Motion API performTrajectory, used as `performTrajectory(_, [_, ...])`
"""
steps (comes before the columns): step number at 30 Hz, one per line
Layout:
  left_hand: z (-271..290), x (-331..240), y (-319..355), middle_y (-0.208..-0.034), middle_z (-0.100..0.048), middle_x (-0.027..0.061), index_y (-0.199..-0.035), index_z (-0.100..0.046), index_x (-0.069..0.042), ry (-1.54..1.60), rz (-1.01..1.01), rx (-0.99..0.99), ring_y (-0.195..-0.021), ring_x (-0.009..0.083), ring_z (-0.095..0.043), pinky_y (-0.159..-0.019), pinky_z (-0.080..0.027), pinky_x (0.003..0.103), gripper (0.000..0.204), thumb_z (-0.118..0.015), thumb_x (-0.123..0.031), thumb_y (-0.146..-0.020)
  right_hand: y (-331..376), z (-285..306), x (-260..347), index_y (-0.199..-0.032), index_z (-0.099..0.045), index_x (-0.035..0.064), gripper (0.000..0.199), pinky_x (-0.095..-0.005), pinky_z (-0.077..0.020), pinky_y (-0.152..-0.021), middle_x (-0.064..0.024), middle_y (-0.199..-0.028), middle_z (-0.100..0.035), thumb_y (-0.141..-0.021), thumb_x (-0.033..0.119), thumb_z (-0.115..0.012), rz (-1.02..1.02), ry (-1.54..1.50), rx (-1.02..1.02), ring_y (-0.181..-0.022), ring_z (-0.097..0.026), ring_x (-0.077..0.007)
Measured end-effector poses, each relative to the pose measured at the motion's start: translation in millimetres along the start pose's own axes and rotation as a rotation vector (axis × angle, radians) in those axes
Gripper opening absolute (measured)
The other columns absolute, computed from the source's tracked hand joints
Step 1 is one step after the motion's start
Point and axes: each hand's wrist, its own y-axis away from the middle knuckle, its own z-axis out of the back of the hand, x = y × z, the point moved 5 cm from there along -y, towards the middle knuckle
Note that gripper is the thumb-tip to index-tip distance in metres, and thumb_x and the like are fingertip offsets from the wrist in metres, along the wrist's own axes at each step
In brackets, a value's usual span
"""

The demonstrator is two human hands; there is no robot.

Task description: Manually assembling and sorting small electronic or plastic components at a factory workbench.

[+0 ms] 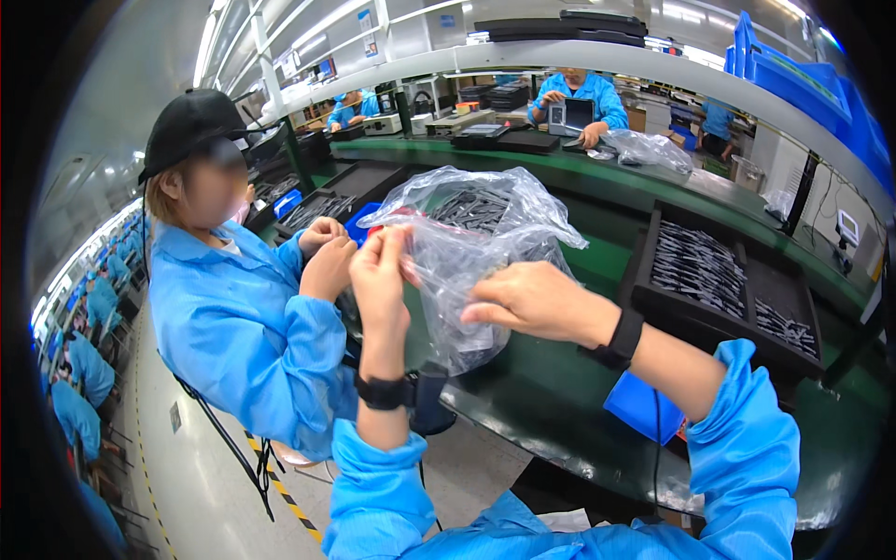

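A clear plastic bag (448,322) stands on the green bench, its mouth spread wide, with many small dark slender parts (473,211) inside. My left hand (381,275) is closed in a pinch at the bag's left edge, close to a co-worker's hands. Across the front of the bag reaches my right hand (539,301), its fingers curled against the plastic; anything under the fingertips is hidden. Black bands circle both my wrists. At the left, a co-worker (238,317) in a blue jacket and black cap holds both hands (327,257) together near my left hand.
Right of the bag lies a black divided tray (737,280) of similar dark parts; another tray (317,210) is at the far left. A blue bin (644,408) hangs by the bench's near edge. Across the bench another person (583,103) handles a device beside crumpled plastic (649,149).
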Motion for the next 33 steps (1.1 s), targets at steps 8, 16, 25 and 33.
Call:
performTrajectory(8, [34.6,-14.7,-23.0,-0.065,-0.056,-0.0021,-0.089,-0.065,-0.001,-0.553,-0.093,0.016,-0.051,0.0041,-0.051,-0.042,-0.039,0.019,0.017,-0.059,-0.017,-0.092,-36.5,38.0,-8.2,-0.077,-0.063,0.0119,0.005,-0.0324,-0.0444,-0.070,-0.0068,-0.068,-0.061,-0.081,0.015,-0.061,0.220,0.297,-0.337,-0.070,-0.062,-0.0232])
performTrajectory(16, [35.6,-27.8,-33.3,-0.078,-0.061,0.0028,-0.089,-0.063,-0.003,-0.214,-0.177,-0.064,-0.060,0.0078,-0.058,-0.050,-0.052,0.022,0.015,-0.055,-0.015,-0.095,-62.3,54.9,-1.0,-0.076,-0.063,0.0118,0.003,-0.0340,-0.0443,-0.072,-0.0033,-0.069,-0.061,-0.075,0.011,-0.061,0.236,0.377,-0.436,-0.074,-0.058,-0.0205])
performTrajectory(25, [11.5,63.6,123.6,-0.147,-0.018,0.0252,-0.144,-0.011,0.004,-0.826,-0.359,0.077,-0.138,0.0343,-0.019,-0.114,-0.013,0.043,0.098,-0.078,-0.014,-0.074,1.2,10.9,-31.3,-0.094,-0.065,0.0082,0.026,-0.0429,-0.0466,-0.085,-0.0099,-0.093,-0.063,-0.076,0.027,-0.070,0.025,0.077,-0.020,-0.098,-0.058,-0.0280])
performTrajectory(33, [14.0,98.7,148.5,-0.152,-0.012,0.0224,-0.147,-0.010,0.003,-0.720,-0.183,0.080,-0.142,0.0337,-0.013,-0.115,-0.011,0.043,0.094,-0.073,-0.011,-0.078,102.1,214.3,66.5,-0.099,-0.067,0.0006,0.032,-0.0299,-0.0488,-0.072,-0.0128,-0.088,-0.068,-0.085,0.029,-0.066,-0.267,-0.153,-0.260,-0.081,-0.064,-0.0191])
